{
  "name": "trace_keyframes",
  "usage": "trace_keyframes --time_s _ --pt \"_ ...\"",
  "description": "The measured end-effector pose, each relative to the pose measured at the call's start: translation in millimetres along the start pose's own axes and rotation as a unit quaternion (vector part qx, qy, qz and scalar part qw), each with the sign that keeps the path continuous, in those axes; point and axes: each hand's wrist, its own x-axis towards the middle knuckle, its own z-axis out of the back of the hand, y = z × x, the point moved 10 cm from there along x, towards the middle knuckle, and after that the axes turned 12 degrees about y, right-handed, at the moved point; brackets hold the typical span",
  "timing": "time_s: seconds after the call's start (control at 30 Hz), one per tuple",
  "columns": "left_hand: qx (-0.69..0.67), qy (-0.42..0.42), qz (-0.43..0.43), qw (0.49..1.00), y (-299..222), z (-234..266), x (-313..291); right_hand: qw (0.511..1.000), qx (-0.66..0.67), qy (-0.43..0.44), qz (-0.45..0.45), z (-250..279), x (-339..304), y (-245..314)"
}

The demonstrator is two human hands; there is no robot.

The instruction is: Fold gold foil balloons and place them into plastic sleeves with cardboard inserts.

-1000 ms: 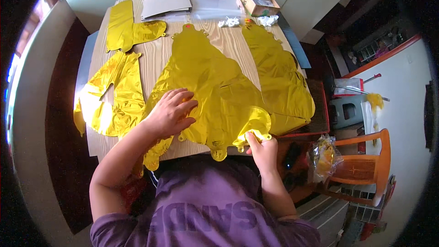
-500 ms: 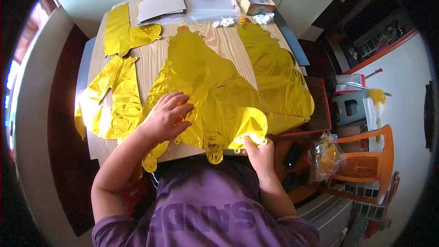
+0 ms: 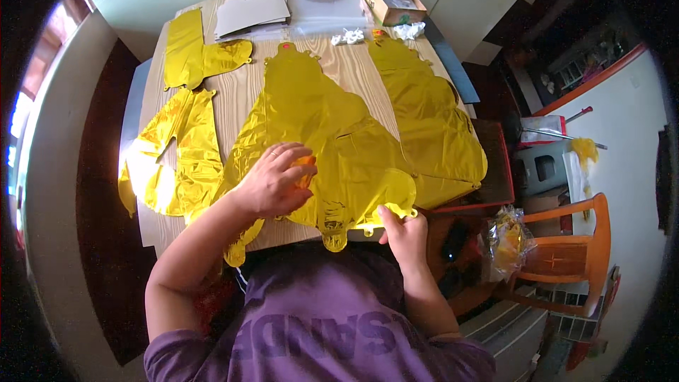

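Table of pale wood bore 4 flat gold foil balloons. The largest, the middle balloon, lay at the near edge. The left hand pressed flat on it, fingers spread, gripping nothing. The right hand pinched its near right flap.

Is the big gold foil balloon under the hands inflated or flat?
Flat: the gold foil balloon lies spread and creased on the wooden table, left hand pressing it, right hand pinching its near edge.
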Motion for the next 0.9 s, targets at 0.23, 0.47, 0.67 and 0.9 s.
trace_keyframes --time_s 0.23,0.47,0.67,0.9 --pt "-0.018 0.019 -0.004 1.0 2.9 -11.9 -1.7 0.911 -0.292 -0.108 0.27 -21.6 -18.4 78.1" --pt "-0.029 0.037 0.007 0.999 3.9 -7.9 -2.2 0.817 -0.427 0.029 0.386 -113.9 -31.5 94.2" --pt "-0.014 0.054 0.005 0.998 15.5 -23.7 -11.1 0.837 -0.313 0.172 0.414 -114.8 -22.7 86.5" --pt "-0.029 0.078 0.02 0.996 13.7 -19.1 -8.4 0.829 -0.401 0.08 0.381 -55.1 24.5 72.7"
